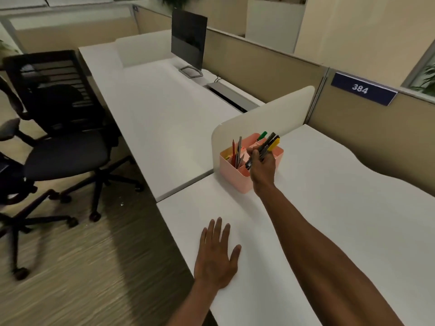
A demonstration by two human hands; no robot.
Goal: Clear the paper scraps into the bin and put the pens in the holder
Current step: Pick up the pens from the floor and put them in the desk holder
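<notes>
over the pink plastic compartmented holder [237, 177], at the far left corner of the near white desk [329, 220], the right hand [262, 167] is closed around a bundle of pens [264, 148], dark-barrelled markers with one yellow one among them, tilted so their upper ends point up and away and their lower ends sit just above a front compartment. the holder stands against the curved cream divider panel [270, 114] and already carries red and grey pencils [237, 152] upright in its left section and a green-capped marker [261, 135] at the back. the left hand [217, 257] lies flat on the desk near its front edge, fingers spread, holding nothing. no paper scraps show on the desk and no bin is in view, so the clearing step looks done or lies out of frame; the pens step seems to be the one in hand and close to its end. the next move would call for tipping the bundle more upright, lining its lower ends over one open compartment and easing the grip so all drop in together without catching the rim. beyond, a black mesh office chair [63, 128] stands by the neighbouring desk, which bears a dark monitor [188, 38].
</notes>
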